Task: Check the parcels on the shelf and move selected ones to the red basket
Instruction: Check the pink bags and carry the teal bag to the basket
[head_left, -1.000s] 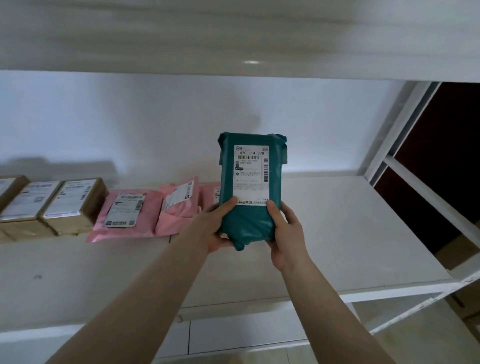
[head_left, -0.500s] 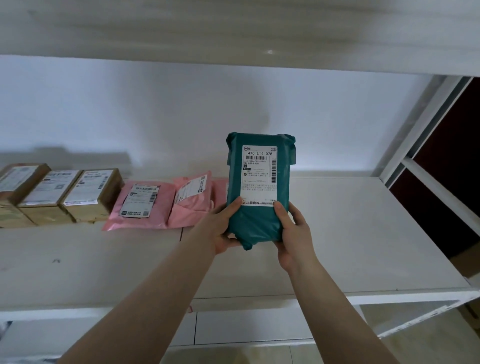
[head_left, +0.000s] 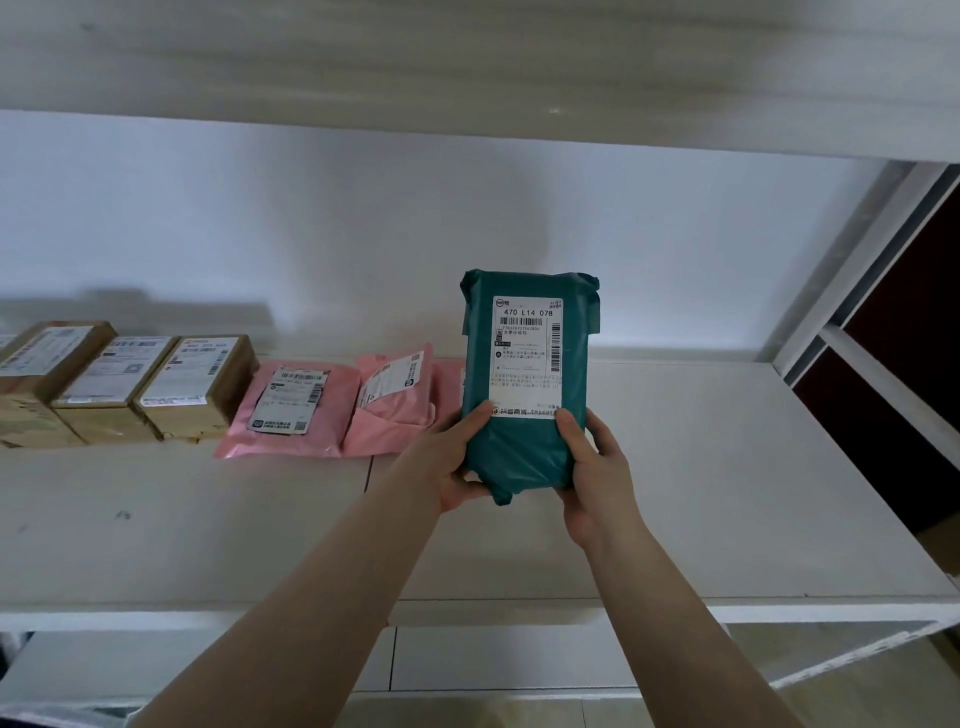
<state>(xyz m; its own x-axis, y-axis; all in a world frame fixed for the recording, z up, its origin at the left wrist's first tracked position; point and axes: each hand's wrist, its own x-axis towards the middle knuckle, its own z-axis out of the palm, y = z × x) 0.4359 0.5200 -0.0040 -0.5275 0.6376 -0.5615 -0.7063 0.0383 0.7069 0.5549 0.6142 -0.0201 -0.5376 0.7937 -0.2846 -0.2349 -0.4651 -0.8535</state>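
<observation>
Head view: both hands hold one green parcel (head_left: 527, 379) upright above the shelf (head_left: 701, 467), label side toward the camera. The left hand (head_left: 457, 462) grips the parcel's lower left edge, its thumb lying across the front just below the label and the other fingers hidden behind the bag. The right hand (head_left: 597, 467) grips the lower right edge in the same way, thumb on the front at the label's bottom corner, fingers wrapped round the side. The parcel is a soft plastic bag, crumpled at the bottom where the hands squeeze it, and its white label (head_left: 527, 356) reads 470 L14 078 at the top, with barcodes under that and down the right side.

Behind the left hand, three pink bags lie flat on the shelf in a row. The leftmost pink bag (head_left: 291, 410) shows its label fully; the middle pink bag (head_left: 395, 405) overlaps it slightly; the third pink bag (head_left: 449, 384) is mostly hidden behind the green parcel. Further left stand three brown cardboard boxes (head_left: 119, 384), side by side and touching, each with a white label on top. The shelf is white, with another white board (head_left: 467, 67) above it and a white wall (head_left: 311, 249) behind. At the far right, the shelf's white frame (head_left: 852, 280) stands before a dark red surface.
</observation>
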